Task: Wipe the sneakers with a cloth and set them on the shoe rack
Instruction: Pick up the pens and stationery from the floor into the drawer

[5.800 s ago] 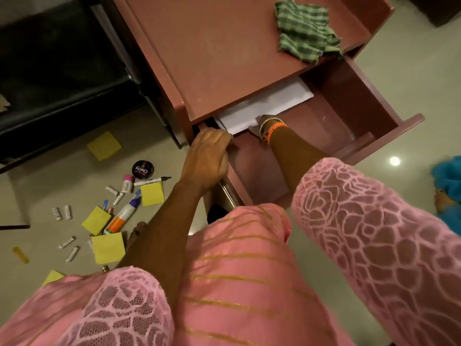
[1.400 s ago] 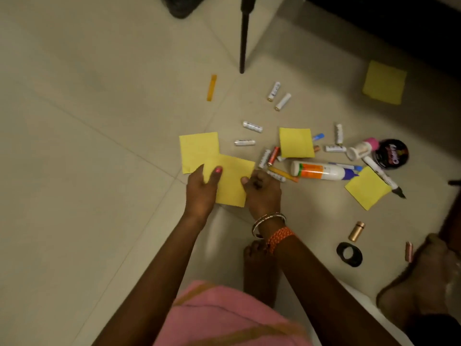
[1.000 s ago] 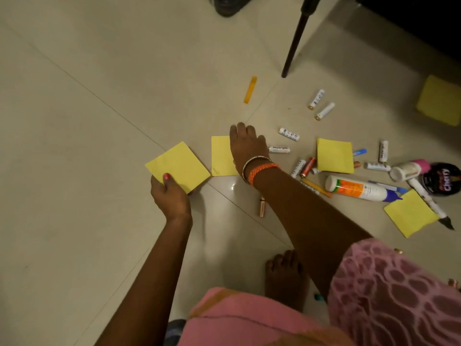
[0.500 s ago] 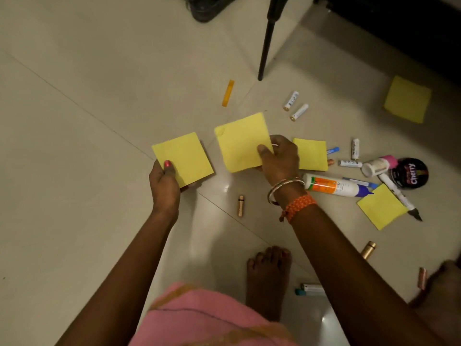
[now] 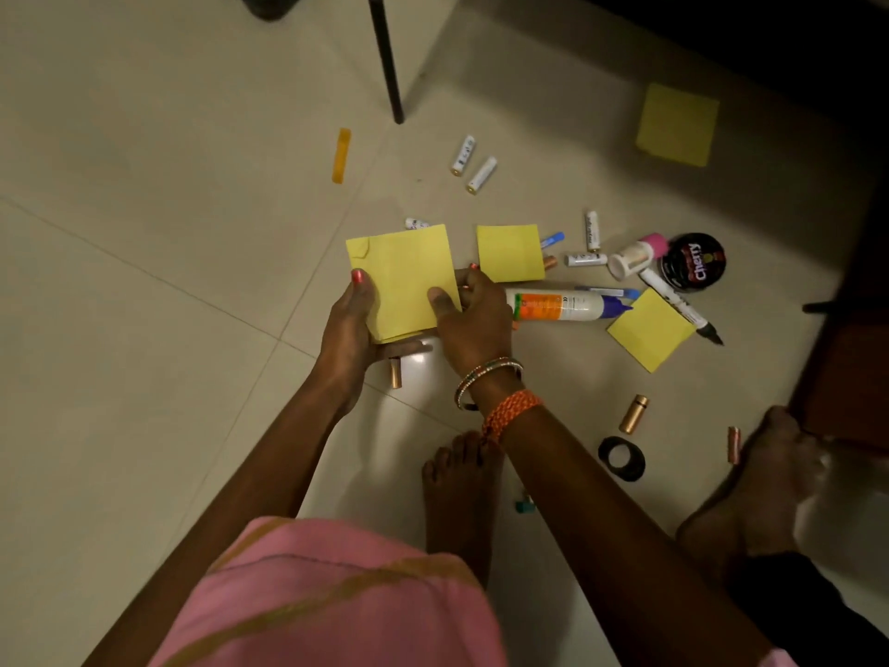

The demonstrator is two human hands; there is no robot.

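Left hand (image 5: 347, 329) gripping yellow pad (image 5: 403, 281) from 9 o'clock, thumb curled on top. Right hand (image 5: 474, 320) pinching same pad from 3 o'clock. Glue bottle (image 5: 563, 304) just beyond at 3 o'clock; polish tin (image 5: 692, 264) at 2 o'clock. Sneakers, cloth, rack out of view.

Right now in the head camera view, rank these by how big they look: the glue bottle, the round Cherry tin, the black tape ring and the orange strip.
1. Glue bottle, clearly the longest.
2. Cherry tin.
3. Black tape ring and orange strip: look about alike, and the ring lies nearer the camera, so no ranking.
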